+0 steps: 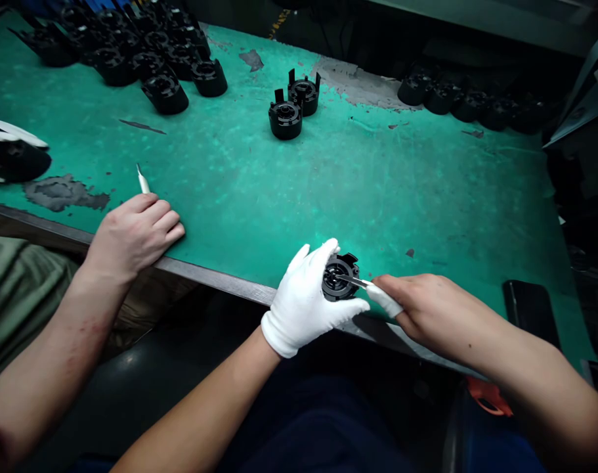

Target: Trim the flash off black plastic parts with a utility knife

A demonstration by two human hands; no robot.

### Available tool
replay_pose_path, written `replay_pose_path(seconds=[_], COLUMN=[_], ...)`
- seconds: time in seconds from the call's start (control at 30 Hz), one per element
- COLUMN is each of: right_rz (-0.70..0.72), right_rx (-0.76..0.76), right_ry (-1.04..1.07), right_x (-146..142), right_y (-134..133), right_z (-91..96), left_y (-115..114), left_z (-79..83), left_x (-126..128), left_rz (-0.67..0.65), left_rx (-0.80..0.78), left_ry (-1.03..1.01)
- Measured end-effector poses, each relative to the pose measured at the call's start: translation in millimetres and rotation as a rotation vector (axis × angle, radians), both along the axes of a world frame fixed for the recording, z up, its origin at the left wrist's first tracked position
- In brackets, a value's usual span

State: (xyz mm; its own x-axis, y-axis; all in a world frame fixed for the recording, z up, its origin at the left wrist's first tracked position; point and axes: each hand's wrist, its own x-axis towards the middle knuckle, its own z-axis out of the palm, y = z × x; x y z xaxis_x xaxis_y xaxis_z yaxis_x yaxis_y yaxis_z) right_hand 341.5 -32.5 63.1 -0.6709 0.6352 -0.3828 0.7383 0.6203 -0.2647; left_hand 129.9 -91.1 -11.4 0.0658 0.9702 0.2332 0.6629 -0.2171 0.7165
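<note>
My left hand (pixel 303 295), in a white glove, is closed around a round black plastic part (pixel 346 268) at the table's front edge. Ring-shaped details and a raised tab show on the part's upper face. My bare right hand (pixel 421 302) grips a knife (pixel 384 299) by its white-wrapped handle. The thin metal blade reaches over the part, with its tip at the middle of the face. My left thumb lies along the near side of the part, close to the handle. Glove and fingers hide the part's left side.
Two black parts (pixel 285 119) stand mid-table, several more (pixel 163 92) cluster back left, and a row (pixel 441 98) stands back right. A co-worker's bare hand (pixel 138 230) holds a white-handled tool (pixel 142 180); their gloved hand holds another part (pixel 18 161). A dark phone-like slab (pixel 531 312) lies right.
</note>
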Motion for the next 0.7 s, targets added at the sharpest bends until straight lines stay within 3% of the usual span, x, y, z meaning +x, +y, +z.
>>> replay_pose_path(seconds=[0.3, 0.57, 0.7], right_rz=[0.104, -0.119, -0.055], right_rx=[-0.037, 0.071, 0.104], right_ry=[-0.138, 0.098, 0.034], right_x=[-6, 17, 15], right_y=[9, 2, 8], right_z=[7.5, -5.4, -12.0], left_y=[0, -1, -1], left_z=[-1.1, -3.4, -3.6], left_x=[-3, -1, -1], left_rz=[-0.002, 0.017, 0.027], left_rx=[-0.01, 0.002, 0.001], left_ry=[-0.002, -0.005, 0.006])
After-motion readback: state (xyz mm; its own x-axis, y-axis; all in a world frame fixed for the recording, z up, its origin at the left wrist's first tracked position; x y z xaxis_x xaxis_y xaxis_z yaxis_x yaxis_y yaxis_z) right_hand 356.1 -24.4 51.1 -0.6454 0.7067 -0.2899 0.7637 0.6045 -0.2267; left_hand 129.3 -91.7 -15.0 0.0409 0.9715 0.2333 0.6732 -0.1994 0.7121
